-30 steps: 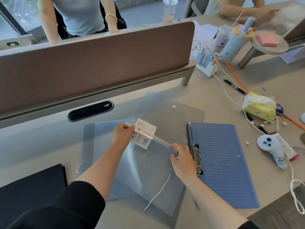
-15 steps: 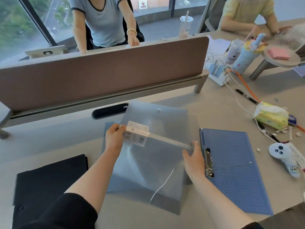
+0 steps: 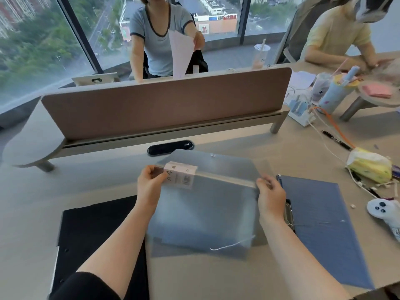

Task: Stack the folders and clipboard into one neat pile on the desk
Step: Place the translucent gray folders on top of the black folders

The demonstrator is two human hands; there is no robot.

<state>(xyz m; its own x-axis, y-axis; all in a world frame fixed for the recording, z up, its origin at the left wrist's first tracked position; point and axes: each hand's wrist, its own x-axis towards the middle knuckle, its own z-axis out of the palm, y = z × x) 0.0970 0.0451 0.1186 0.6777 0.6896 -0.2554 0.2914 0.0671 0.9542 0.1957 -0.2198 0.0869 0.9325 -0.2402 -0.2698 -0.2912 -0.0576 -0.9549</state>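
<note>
Desk beige, divider panel across far side. Black folder flat at left. Blue clipboard flat at right, metal clip along its left edge. Clear folder between them, lifted off desk, blurred. Left hand pinches its top left corner beside white label. Right hand grips its top right edge.

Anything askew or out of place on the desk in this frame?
Yes: the translucent folders held by the left hand and right hand sit skewed, lower sheets poking out unevenly. The blue clipboard and black folder lie apart, unstacked.
</note>
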